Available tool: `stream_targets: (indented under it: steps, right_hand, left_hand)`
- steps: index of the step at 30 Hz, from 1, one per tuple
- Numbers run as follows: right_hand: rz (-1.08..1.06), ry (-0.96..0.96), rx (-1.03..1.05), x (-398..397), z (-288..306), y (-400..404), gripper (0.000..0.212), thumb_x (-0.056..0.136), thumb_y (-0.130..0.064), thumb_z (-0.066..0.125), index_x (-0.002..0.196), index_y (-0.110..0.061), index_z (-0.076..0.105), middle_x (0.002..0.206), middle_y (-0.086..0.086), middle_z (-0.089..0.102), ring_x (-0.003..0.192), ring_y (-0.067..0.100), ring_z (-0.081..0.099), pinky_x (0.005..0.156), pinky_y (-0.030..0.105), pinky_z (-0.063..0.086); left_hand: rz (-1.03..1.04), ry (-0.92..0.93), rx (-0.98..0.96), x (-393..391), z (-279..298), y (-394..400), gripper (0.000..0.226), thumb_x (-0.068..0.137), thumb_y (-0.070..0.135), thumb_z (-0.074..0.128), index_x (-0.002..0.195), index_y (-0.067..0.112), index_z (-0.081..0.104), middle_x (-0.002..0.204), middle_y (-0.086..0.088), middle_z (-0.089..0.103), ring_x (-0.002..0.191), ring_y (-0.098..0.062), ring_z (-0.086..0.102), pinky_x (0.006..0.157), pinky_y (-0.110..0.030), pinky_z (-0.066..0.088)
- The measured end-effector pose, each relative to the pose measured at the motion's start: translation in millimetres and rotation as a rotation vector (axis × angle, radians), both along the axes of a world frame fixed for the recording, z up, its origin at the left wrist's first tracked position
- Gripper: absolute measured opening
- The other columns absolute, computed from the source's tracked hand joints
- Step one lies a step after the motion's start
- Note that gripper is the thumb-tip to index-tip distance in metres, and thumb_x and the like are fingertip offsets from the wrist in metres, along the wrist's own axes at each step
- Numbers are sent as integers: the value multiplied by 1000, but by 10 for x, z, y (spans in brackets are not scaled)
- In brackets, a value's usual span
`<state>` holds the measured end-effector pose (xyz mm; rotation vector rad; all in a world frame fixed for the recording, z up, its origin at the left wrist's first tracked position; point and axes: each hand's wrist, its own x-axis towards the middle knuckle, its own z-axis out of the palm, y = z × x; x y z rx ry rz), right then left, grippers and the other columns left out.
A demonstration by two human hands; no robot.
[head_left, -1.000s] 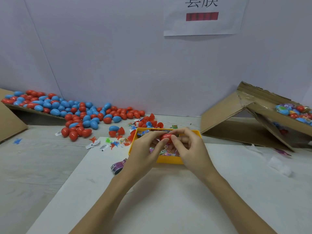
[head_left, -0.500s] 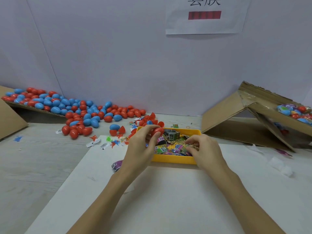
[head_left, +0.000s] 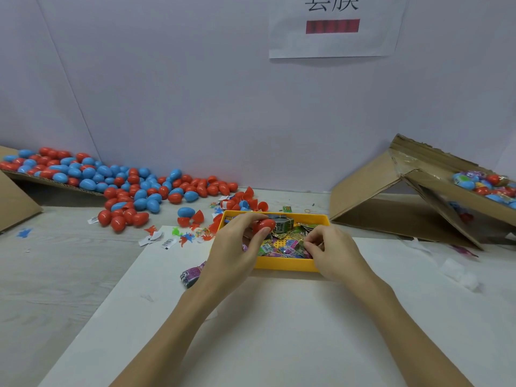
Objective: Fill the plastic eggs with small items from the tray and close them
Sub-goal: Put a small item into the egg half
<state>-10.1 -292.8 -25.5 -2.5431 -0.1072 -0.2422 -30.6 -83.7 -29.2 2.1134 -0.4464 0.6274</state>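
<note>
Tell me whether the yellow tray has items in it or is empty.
Not empty. The yellow tray holds a layer of small colourful packets, with the right hand reaching among them.

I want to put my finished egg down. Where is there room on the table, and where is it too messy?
The white board is bare in front of the yellow tray, between the two forearms, and right of the right hand. It is crowded left of the tray, with paper scraps and the pile of red and blue eggs.
</note>
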Motion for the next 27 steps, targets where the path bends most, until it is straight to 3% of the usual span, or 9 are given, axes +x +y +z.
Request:
stream_targets:
  steps: [2,4,9,13,16,20,24,27]
  right_hand:
    - [-16,-17,-9,4,-12,16,16,105,-21,56,108,-16,70,108,2,67,106,21,58,80,29,48]
    - [-20,-39,4,1,-16,30,21,107,-22,52,113,-15,70,114,5,68,110,22,57,85,32,49]
    - [-13,-193,107,-44,-8,31,12,103,-20,59,104,-16,70,102,1,71,96,17,63,74,27,48]
    - [-6,-281,103,-73,18,34,9,98,-18,66,101,-17,75,94,0,74,89,19,67,79,37,57]
    - [4,-302,149,-83,24,50,7,94,-16,72,97,-18,77,94,-3,75,92,16,67,82,32,56]
    - [16,-286,385,-106,66,94,2,91,-17,77,92,-18,78,87,-8,74,83,4,67,73,9,49]
    - [117,-132,721,-148,132,165,6,92,-17,76,96,-15,79,87,-3,78,83,6,73,74,16,56]
    - [187,-78,766,-182,149,206,8,93,-15,75,100,-15,79,88,-3,79,84,8,73,73,17,55]
  left_hand:
    - [-3,7,4,3,-4,-1,27,99,27,63,126,24,65,111,19,64,105,2,59,81,-9,49]
    - [-5,25,11,-3,-7,-3,28,99,30,62,126,23,65,112,18,64,104,2,60,81,-9,50]
    - [3,36,36,-4,-14,-23,32,97,32,61,125,19,67,117,8,69,103,-4,62,84,-8,49]
    - [20,19,46,-1,-2,-20,32,99,26,63,130,20,64,124,8,66,109,-3,59,89,-5,46]
    - [-9,14,52,-3,-5,-22,30,101,18,62,130,27,64,128,9,62,112,-4,58,89,-12,51]
    - [-2,24,41,-4,-22,-52,22,99,10,63,111,24,75,117,6,58,109,-5,56,82,-17,53]
    - [-1,43,-46,-42,-10,-109,21,95,30,70,114,24,75,114,9,55,104,-5,58,76,-15,54]
    - [20,102,-135,-57,18,-136,27,91,42,69,113,26,74,112,12,57,102,-4,60,72,-17,55]
